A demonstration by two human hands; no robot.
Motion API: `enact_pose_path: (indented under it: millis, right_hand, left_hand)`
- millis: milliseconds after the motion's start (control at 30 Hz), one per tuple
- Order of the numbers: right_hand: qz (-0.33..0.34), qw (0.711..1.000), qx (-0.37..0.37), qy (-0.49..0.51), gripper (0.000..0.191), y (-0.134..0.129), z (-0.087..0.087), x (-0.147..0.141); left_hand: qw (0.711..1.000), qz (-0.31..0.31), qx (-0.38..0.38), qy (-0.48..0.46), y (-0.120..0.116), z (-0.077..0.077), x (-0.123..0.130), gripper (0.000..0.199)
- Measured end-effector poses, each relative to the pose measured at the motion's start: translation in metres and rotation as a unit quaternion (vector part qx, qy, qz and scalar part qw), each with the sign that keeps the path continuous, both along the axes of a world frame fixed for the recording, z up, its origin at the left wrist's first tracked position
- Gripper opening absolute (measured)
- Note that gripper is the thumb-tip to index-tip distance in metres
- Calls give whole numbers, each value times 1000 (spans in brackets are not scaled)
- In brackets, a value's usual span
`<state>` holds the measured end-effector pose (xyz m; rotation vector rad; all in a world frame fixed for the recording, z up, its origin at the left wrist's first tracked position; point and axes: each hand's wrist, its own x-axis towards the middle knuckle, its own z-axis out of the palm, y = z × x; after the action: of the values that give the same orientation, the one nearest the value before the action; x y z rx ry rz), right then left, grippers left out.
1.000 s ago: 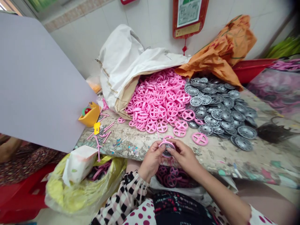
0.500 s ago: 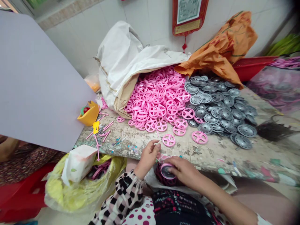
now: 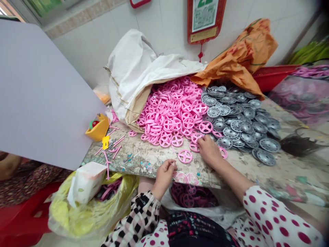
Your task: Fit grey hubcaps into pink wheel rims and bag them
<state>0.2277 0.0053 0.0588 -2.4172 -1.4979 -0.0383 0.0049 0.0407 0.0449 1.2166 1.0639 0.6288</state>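
1. Pressing its fingertips together, the left hand (image 3: 164, 178) is resting at the front edge of the worktop (image 3: 144, 161); whether the grip is pinching anything cannot be told.
2. Spreading its grip slightly, the right hand (image 3: 209, 152) is touching two pink plastic wheels (image 3: 194, 144).
3. One loose pink wheel (image 3: 185, 156) is lying flat between both hands.
4. Two heaps are covering the worktop, side by side and touching: uncountable pink wheels (image 3: 171, 115) and silver discs (image 3: 231, 127).
5. Two sacks, one white (image 3: 133, 58) and one orange (image 3: 246, 58), are bunching behind the heaps.
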Motion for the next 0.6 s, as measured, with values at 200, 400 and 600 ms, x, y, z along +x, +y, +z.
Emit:
enact_pose_path:
  millis: [200,400,600]
  right_hand:
    - [203,972,118,22,26,-32,-8,-51]
    - [286,941,180,-5,30,-52,-16,-61]
    - [-137,986,65,-75,41,-46,-2,28]
  left_hand:
    - [997,-6,-71,-21,5,9,-1,38]
    - [991,20,-121,-52,12,13,-4,31]
    - [983,23,-159,-93,12,17,-9,26]
